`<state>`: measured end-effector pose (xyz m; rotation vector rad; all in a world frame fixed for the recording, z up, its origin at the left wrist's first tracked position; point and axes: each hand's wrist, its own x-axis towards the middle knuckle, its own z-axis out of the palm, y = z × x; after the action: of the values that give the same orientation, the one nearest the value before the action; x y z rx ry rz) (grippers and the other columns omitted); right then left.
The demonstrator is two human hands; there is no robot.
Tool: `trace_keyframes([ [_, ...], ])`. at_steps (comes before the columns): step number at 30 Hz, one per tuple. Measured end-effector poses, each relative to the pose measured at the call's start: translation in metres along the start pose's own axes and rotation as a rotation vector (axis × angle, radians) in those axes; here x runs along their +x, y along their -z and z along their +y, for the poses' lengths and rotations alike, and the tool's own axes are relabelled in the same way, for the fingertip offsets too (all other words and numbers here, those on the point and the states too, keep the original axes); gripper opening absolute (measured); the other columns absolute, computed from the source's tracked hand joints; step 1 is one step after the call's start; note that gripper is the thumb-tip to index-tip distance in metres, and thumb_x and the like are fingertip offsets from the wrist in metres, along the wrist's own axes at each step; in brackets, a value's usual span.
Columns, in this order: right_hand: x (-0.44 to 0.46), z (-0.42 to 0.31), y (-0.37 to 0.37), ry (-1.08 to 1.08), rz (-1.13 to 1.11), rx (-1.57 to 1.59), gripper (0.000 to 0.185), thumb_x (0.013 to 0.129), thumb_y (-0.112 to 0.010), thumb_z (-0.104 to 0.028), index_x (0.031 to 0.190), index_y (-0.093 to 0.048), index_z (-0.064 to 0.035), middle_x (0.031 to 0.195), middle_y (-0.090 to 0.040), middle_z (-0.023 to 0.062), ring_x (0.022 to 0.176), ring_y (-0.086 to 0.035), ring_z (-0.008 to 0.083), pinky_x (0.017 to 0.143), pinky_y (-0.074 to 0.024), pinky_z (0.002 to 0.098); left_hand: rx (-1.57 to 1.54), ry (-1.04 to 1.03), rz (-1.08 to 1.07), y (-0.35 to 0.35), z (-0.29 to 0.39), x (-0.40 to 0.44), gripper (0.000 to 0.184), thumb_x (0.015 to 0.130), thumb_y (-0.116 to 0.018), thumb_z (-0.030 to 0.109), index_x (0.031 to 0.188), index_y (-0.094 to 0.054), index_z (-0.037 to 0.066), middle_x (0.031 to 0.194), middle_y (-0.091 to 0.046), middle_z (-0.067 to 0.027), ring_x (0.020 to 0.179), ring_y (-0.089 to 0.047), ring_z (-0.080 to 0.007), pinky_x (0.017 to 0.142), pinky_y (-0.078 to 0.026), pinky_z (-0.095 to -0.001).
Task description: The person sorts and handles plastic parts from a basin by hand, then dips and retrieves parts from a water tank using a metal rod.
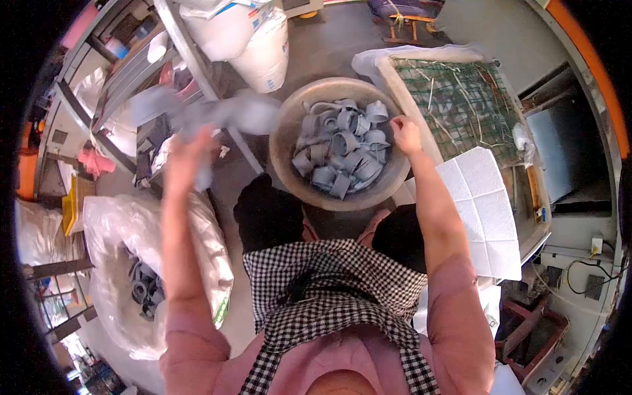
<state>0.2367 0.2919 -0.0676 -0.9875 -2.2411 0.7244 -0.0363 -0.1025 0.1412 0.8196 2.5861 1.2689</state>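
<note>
A round basin (284, 164) stands on the floor in front of my knees. Inside it lies a heap of grey plastic ring-shaped parts (345, 143). My right hand (406, 136) is at the basin's right rim, fingers curled together; anything between them is hidden. To the left of the basin, my left hand (192, 155) is smeared by motion, so its fingers cannot be made out. Blurred grey pieces (247, 114) show just beyond it, between the hand and the basin; whether the hand holds them is unclear.
A plastic bag (118, 217) with more grey parts sits on the left. Metal shelving (191, 49) rises behind it. White sacks (263, 56) stand at the back. On the right are a crate topped with green netting (454, 99) and a white foam sheet (477, 210).
</note>
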Motion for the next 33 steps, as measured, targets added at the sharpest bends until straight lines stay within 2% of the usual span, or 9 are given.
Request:
trace_keyframes([
  [9, -0.025, 0.016, -0.072, 0.096, -0.787, -0.495, 0.019, 0.077, -0.058, -0.018, 0.084, -0.064, -0.0019, 0.086, -0.064, 0.0191, 0.085, -0.062, 0.0347, 0.076, -0.0492, 0.0411, -0.197, 0.387, 0.781, 0.412, -0.214, -0.13, 0.058, 0.075, -0.065, 0.055, 0.108, -0.065, 0.007, 0.088, -0.064, -0.0046, 0.073, -0.056, -0.0109, 0.067, -0.045, -0.0233],
  [12, -0.057, 0.04, -0.139, 0.049, -0.762, -0.427, 0.024, 0.075, -0.059, -0.019, 0.084, -0.061, 0.0028, 0.09, -0.063, 0.0212, 0.086, -0.061, 0.0355, 0.077, -0.0489, 0.0422, 0.819, 1.009, 0.788, 0.513, -0.339, -0.141, 0.091, 0.067, -0.047, 0.079, 0.132, -0.045, 0.015, 0.108, -0.059, -0.0129, 0.088, -0.059, -0.0294, 0.08, -0.047, -0.0428],
  [13, -0.068, 0.038, -0.161, -0.003, -0.866, -0.428, 0.026, 0.075, -0.058, -0.018, 0.092, -0.059, 0.0018, 0.095, -0.062, 0.0208, 0.088, -0.06, 0.0359, 0.077, -0.0491, 0.043, 1.143, 1.173, 0.798, 0.485, -0.323, -0.134, 0.094, 0.067, -0.045, 0.08, 0.134, -0.041, 0.015, 0.109, -0.058, -0.0151, 0.09, -0.059, -0.0331, 0.081, -0.046, -0.0467],
  [16, -0.107, -0.003, -0.198, -0.078, -0.894, -0.497, 0.052, 0.074, -0.061, -0.018, 0.12, -0.044, -0.0026, 0.116, -0.052, 0.0197, 0.105, -0.053, 0.0371, 0.082, -0.0465, 0.049, 1.416, 0.452, 0.737, 0.333, -0.279, -0.058, 0.052, 0.079, -0.061, 0.036, 0.115, -0.052, -0.001, 0.088, -0.06, -0.0226, 0.082, -0.061, -0.0338, 0.07, -0.049, -0.0434],
  [17, -0.121, -0.01, -0.215, -0.049, -0.914, -0.562, 0.059, 0.075, -0.062, -0.021, 0.126, -0.037, -0.0044, 0.122, -0.044, 0.0177, 0.116, -0.043, 0.038, 0.087, -0.0401, 0.0572, 1.366, -0.242, 0.593, 0.288, -0.286, -0.037, 0.043, 0.078, -0.062, 0.022, 0.115, -0.053, 0.001, 0.093, -0.06, -0.0231, 0.088, -0.06, -0.0331, 0.077, -0.048, -0.0401],
  [19, -0.141, -0.015, -0.239, -0.011, -0.767, -0.713, 0.055, 0.077, -0.06, -0.022, 0.125, -0.039, -0.0044, 0.119, -0.044, 0.0166, 0.119, -0.039, 0.0352, 0.091, -0.0352, 0.0602, 1.076, -0.452, 0.15, 0.126, -0.247, 0.02, 0.039, 0.078, -0.063, 0.011, 0.115, -0.054, 0.003, 0.115, -0.056, -0.0178, 0.106, -0.054, -0.0325, 0.089, -0.043, -0.0381],
  [20, -0.147, -0.009, -0.247, -0.014, -0.781, -0.707, 0.055, 0.077, -0.06, -0.022, 0.125, -0.039, -0.0044, 0.119, -0.044, 0.0166, 0.119, -0.039, 0.0352, 0.091, -0.0352, 0.0602, 0.658, -0.087, -0.022, 0.011, -0.13, 0.03, 0.04, 0.077, -0.061, 0.006, 0.116, -0.053, 0.005, 0.114, -0.056, -0.0181, 0.108, -0.052, -0.0332, 0.09, -0.043, -0.0382],
  [25, -0.143, 0.031, -0.267, 0.13, -0.816, -0.659, 0.052, 0.076, -0.059, -0.021, 0.121, -0.04, -0.0044, 0.115, -0.046, 0.0139, 0.12, -0.035, 0.0323, 0.08, -0.0436, 0.0582, 0.829, -0.583, -0.866, -0.229, -0.174, 0.079, 0.029, 0.081, -0.05, 0.014, 0.109, -0.057, 0.011, 0.117, -0.05, -0.0152, 0.11, -0.049, -0.0331, 0.091, -0.041, -0.0429],
  [33, -0.092, 0.077, -0.217, 0.399, -1.079, -0.325, 0.062, 0.071, -0.059, -0.005, 0.128, -0.034, -0.004, 0.119, -0.043, 0.0187, 0.102, -0.052, 0.0383, 0.07, -0.0532, 0.0434, 1.148, -0.501, -1.399, -0.386, -0.255, 0.127, 0.041, 0.091, -0.041, 0.019, 0.131, -0.044, 0.01, 0.143, -0.028, -0.0136, 0.135, -0.019, -0.03, 0.108, -0.021, -0.0453],
])
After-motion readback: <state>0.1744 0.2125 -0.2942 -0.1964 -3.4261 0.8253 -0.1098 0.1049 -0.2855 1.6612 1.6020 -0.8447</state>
